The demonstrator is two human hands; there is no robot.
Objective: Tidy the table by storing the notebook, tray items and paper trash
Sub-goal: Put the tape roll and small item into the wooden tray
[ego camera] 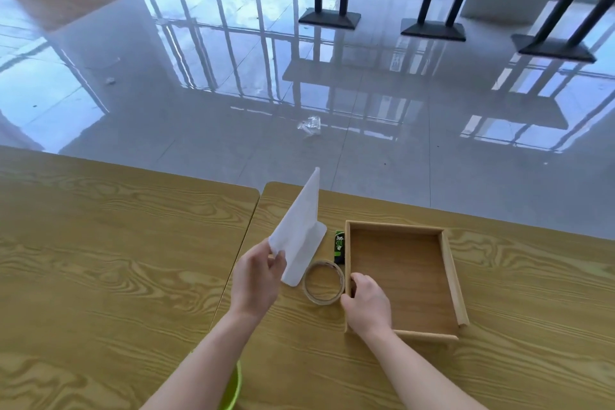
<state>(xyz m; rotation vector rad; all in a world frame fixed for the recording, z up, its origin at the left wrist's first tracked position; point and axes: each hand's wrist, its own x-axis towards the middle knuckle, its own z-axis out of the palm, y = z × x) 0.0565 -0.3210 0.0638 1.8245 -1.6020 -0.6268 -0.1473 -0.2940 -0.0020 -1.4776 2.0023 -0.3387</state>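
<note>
While the left hand pinched a white paper sheet in its fingers, lifted off the worktop, a tape roll and green-black packet lay just beside the wooden tray; right hand fingers curled over the tray's left wall.

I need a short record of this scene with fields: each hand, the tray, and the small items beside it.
left hand: holds up a white paper sheet, its lower end on the table
right hand: grips the wooden tray's left wall
tray inside: empty
tape roll: flat on the table, left of the tray
green packet: beside the tray's left wall, behind the tape roll
</note>
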